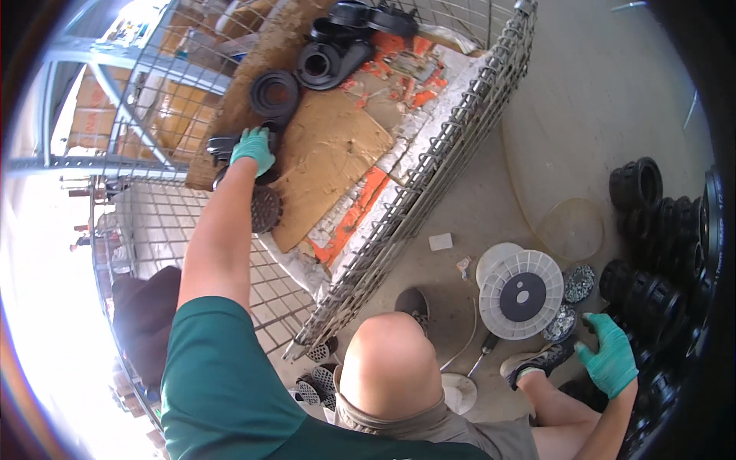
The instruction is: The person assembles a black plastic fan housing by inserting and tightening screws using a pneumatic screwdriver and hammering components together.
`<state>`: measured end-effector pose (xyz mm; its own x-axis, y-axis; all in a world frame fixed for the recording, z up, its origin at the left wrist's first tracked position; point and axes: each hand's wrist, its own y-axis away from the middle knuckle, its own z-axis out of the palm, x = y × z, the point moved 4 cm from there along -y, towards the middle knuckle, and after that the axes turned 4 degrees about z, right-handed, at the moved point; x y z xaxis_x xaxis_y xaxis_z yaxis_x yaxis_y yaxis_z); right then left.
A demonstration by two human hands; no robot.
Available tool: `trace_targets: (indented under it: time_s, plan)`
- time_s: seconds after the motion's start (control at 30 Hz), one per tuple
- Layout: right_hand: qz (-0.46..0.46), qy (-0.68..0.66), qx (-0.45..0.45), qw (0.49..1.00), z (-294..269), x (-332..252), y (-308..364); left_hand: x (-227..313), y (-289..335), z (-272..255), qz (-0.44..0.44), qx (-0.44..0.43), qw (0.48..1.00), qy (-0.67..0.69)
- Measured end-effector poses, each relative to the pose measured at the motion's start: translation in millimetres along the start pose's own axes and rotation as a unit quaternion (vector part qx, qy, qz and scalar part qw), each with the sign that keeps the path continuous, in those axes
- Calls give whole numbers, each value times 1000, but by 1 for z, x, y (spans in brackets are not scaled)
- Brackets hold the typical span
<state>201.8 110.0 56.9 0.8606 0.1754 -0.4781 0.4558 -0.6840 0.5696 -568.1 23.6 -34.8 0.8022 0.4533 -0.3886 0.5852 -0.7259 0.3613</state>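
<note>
My left hand (254,150), in a green glove, reaches into the wire mesh cage. Its fingers curl over a dark black plastic fitting (222,146), partly hidden under the glove. More black round fittings lie close by: a ringed one (274,93), another with a side spout (320,64), and a round one with a studded face (265,210). At the lower right hovers my right hand (611,357), also gloved, with thumb and fingers apart and nothing between them. It is nearest to the stacked black ribbed fittings (648,300) and a speckled disc (560,323).
The cage's coiled wire edge (452,126) runs diagonally between my hands. Worn cardboard (326,157) lines the cage. A white spool (497,303) lies on the floor beside a black-handled tool (489,343). A thin hose (515,184) loops across the concrete.
</note>
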Motion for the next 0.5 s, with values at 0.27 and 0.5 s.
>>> trace_targets:
  time_s: [0.27,0.5]
  plan:
    - [26,10,-22,999,-2,-12,-25,18,-11,0,-36,-74,990,-114]
    - [-31,16,40,999,-17,-4,12,15,66,-68,-4,-123,978,-166]
